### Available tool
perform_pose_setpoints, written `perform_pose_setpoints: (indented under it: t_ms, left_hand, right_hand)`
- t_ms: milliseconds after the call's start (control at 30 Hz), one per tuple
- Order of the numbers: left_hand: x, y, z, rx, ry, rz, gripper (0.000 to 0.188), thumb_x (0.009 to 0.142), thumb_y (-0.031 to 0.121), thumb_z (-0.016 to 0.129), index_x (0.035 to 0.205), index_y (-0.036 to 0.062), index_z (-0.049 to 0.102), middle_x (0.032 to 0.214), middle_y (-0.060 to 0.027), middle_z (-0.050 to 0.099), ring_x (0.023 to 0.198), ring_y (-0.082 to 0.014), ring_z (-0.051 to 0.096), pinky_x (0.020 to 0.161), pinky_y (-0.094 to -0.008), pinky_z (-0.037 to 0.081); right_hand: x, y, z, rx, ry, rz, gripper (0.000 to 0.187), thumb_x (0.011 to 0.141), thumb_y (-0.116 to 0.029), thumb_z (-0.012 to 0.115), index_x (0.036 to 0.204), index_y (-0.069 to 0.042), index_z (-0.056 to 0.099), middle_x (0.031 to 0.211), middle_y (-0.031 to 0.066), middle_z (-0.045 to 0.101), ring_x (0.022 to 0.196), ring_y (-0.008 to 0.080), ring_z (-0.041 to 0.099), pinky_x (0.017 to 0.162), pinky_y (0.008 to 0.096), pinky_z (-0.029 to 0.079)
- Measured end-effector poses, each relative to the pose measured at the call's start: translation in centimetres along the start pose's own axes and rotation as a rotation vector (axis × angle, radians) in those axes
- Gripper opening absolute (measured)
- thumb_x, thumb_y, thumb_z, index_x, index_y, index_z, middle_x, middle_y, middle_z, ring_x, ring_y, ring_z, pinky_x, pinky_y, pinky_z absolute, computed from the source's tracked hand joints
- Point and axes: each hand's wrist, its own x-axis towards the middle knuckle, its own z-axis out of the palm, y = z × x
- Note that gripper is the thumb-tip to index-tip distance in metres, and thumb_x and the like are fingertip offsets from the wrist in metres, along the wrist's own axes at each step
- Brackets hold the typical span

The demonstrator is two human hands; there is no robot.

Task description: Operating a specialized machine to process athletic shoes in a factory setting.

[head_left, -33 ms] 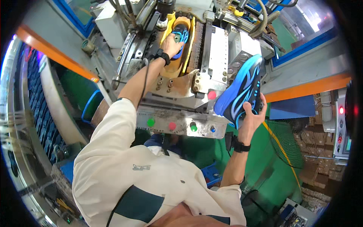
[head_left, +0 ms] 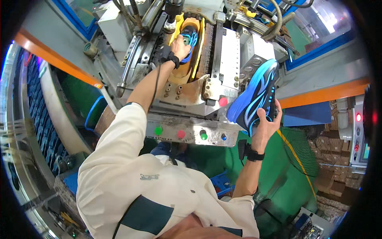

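Note:
A blue and black sports shoe [head_left: 254, 95] is held up in my right hand [head_left: 267, 128], to the right of the machine. My thumb and fingers are closed round its lower end; the other end points up and away. A second blue and black shoe [head_left: 193, 40] lies in the machine's trough, between yellow side pads [head_left: 201, 42]. My left hand [head_left: 181, 48] reaches in from the left and is closed on this shoe's upper, with some fingertips hidden. A dull green piece shows beside the thumb. Both wrists wear black straps.
Metal plates, rods and hoses of the machine [head_left: 230, 59] surround the trough. Its front panel [head_left: 191, 131] carries coloured buttons. Orange bars [head_left: 324, 93] run along both sides. A control box with red lights [head_left: 359, 131] stands at the far right, near stacked cartons [head_left: 334, 159].
The shoe in my right hand has shifted very slightly to the right and turned a little. My left hand stays on the shoe in the trough.

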Motion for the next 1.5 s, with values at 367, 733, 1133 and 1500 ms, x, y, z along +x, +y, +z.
perform_pose_setpoints:
  t_ms: [367, 733, 1133, 1500]
  left_hand:
    - [-11.9, -1.3, -18.4, -1.318, -0.204, -0.72, 0.034, 0.081, 0.006, 0.073, 0.112, -0.0049, 0.064, 0.1, -0.0073, 0.069, 0.086, -0.0145, 0.066, 0.073, -0.0264, 0.052]
    - [-35.0, -4.7, -42.5, -0.914, 0.427, -0.63, 0.031, 0.083, 0.004, 0.064, 0.113, -0.0024, 0.062, 0.104, -0.0059, 0.068, 0.092, -0.0112, 0.064, 0.083, -0.025, 0.049]
    - [-51.8, 1.5, -36.5, -0.775, 1.081, -0.958, 0.03, 0.078, 0.006, 0.075, 0.104, -0.0071, 0.066, 0.097, -0.009, 0.068, 0.087, -0.0145, 0.063, 0.08, -0.0271, 0.05]
    - [-66.6, 8.5, -36.3, -0.812, 1.595, -1.12, 0.029, 0.074, 0.001, 0.077, 0.101, -0.004, 0.067, 0.093, -0.0077, 0.069, 0.082, -0.0141, 0.066, 0.076, -0.0245, 0.05]
  right_hand:
    - [18.5, -0.9, 22.9, -0.823, -0.588, -0.115, 0.06, 0.065, -0.03, 0.082, 0.11, 0.005, 0.064, 0.083, 0.0122, 0.069, 0.076, 0.0204, 0.066, 0.068, 0.0329, 0.053]
    - [10.6, 15.4, 41.9, -1.173, -0.461, -0.256, 0.055, 0.068, -0.026, 0.079, 0.107, 0.0, 0.05, 0.096, 0.0219, 0.071, 0.094, 0.0372, 0.071, 0.081, 0.0452, 0.058]
    - [-18.7, 10.9, 24.2, -0.223, -1.298, -0.811, 0.009, 0.089, -0.004, 0.06, 0.097, -0.004, 0.064, 0.093, 0.0153, 0.064, 0.088, 0.0356, 0.061, 0.077, 0.0428, 0.049]
    - [-26.5, 23.1, 24.4, -0.459, -1.468, -0.866, 0.013, 0.086, -0.006, 0.059, 0.099, -0.005, 0.064, 0.101, 0.0172, 0.062, 0.101, 0.0379, 0.057, 0.089, 0.0459, 0.046]
